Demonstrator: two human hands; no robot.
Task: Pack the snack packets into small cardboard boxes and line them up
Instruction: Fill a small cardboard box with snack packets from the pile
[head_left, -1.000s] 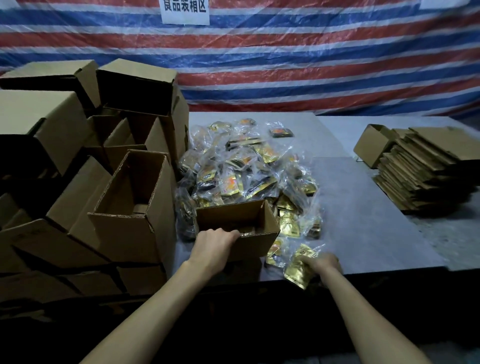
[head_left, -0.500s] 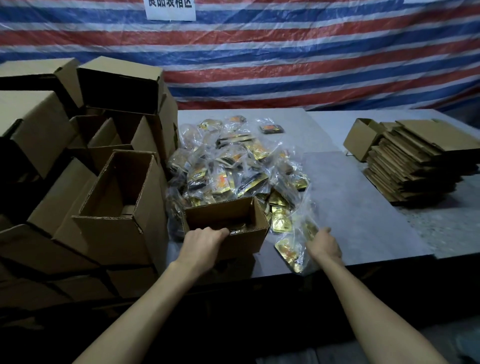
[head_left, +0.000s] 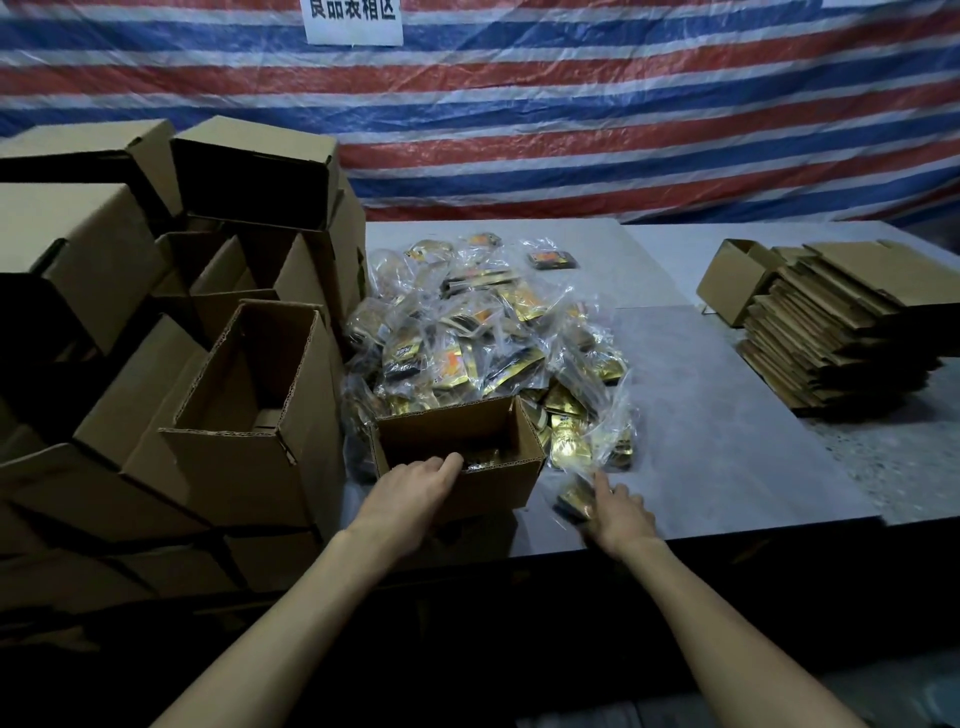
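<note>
Right hand (head_left: 621, 514) has edged a packet (head_left: 574, 500) toward the box (head_left: 447, 427) at its left — grip blurred, cannot tell. Left hand (head_left: 410, 493) grips the rim. Filling step; next — drop it inside.

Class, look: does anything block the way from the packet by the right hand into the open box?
Nothing visible does. The packet by the right hand is just right of the small box, whose top is open; only its right wall stands between.

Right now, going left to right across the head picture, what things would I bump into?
Stacked cardboard boxes → small open box → loose snack packet → pile of flat folded boxes. The big packet heap overlaps the small box, so I skipped it.
</note>
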